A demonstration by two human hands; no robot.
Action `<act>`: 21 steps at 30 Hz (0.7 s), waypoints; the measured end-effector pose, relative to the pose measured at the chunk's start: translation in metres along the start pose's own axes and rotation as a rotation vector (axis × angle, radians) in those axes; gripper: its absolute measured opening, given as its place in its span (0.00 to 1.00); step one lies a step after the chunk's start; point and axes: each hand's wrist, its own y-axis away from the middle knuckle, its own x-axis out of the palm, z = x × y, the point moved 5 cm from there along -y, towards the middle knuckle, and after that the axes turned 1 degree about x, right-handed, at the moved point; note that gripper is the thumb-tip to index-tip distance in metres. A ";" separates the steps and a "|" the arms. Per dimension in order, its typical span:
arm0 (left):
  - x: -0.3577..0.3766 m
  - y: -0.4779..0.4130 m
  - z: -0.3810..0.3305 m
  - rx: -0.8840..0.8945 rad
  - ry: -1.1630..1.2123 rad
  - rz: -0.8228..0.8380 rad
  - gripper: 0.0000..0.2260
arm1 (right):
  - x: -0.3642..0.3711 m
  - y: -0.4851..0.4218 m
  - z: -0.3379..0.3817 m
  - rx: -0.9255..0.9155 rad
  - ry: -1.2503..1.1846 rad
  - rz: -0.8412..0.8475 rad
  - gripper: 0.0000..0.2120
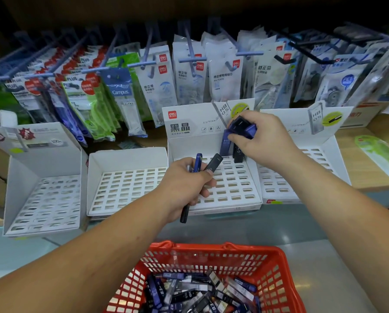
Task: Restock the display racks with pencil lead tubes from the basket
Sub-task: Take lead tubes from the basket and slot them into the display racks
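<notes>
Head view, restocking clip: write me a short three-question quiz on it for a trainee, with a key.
1. True or false: the left hand and the right hand each have lead tubes in their grip.
2. Which rack already has tubes standing in it? A: the far-left rack. B: the second rack from the left. C: the rack with the red logo.
3. Fill in: the loose stock lies in the red ____.
Key: 1 true. 2 C: standing tubes in its back row. 3 basket.
</notes>
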 end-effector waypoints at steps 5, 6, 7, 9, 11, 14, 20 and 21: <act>0.001 -0.002 0.002 0.000 -0.003 -0.002 0.05 | 0.000 -0.002 0.000 0.000 -0.012 0.051 0.07; 0.001 -0.002 0.002 0.000 -0.002 -0.004 0.04 | -0.002 -0.003 0.000 0.001 -0.008 0.057 0.07; 0.001 -0.003 0.002 0.000 -0.003 -0.006 0.04 | -0.004 -0.003 -0.001 0.004 -0.006 0.060 0.07; 0.001 -0.003 0.002 0.002 -0.005 -0.010 0.04 | -0.007 -0.002 -0.002 0.008 0.001 0.062 0.07; 0.001 -0.004 0.002 0.003 -0.004 -0.012 0.04 | -0.006 -0.001 -0.004 0.000 0.033 0.060 0.07; 0.001 -0.004 0.002 0.009 0.016 -0.021 0.04 | 0.001 0.002 0.000 -0.043 0.152 0.039 0.08; 0.000 -0.005 -0.001 0.028 0.068 -0.034 0.08 | 0.002 0.004 0.009 -0.127 0.376 0.004 0.10; 0.000 -0.005 -0.003 0.034 0.068 -0.039 0.07 | 0.003 0.004 0.006 -0.106 0.398 0.043 0.10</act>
